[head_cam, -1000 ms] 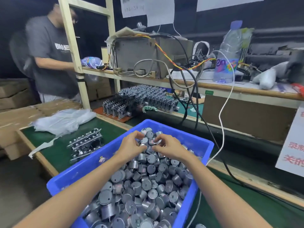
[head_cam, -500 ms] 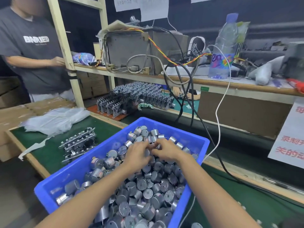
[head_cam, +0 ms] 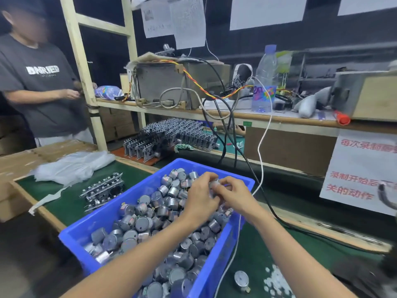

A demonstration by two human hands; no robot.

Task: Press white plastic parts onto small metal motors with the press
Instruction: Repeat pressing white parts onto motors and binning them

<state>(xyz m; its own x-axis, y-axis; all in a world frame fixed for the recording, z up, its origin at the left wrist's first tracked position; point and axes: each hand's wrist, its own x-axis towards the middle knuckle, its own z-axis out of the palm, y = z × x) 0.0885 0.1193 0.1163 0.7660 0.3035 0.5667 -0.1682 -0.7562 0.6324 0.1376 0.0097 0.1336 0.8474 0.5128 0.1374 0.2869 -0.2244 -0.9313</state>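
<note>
Hundreds of motors (head_cam: 139, 226) fill the blue bin (head_cam: 107, 214); left hand (head_cam: 202, 201) and right hand (head_cam: 236, 196) share a pinching grip on one motor (head_cam: 214, 183) above the heap. Fumbled, it drops back. White parts (head_cam: 277, 282) on the desk (head_cam: 268, 250) could scatter under a forearm.

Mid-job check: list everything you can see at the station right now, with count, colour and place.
blue plastic bin: one, blue, on the green mat.
small silver-grey metal motors: too many to count, filling the bin.
loose motor: one, silver, on the mat right of the bin.
small white plastic parts: a pile, white, mat at near right.
metal racks: one stack left of the bin; more rows behind it.
clear plastic bag: one, far left.
clear water bottle with blue cap: one, on the wooden shelf.
grey metal box: one, on the shelf, wires over it.
white sign with red characters: one, right.
second person in grey T-shirt: one, standing left.
left hand, right hand: together pinching a held motor above the bin.
</note>
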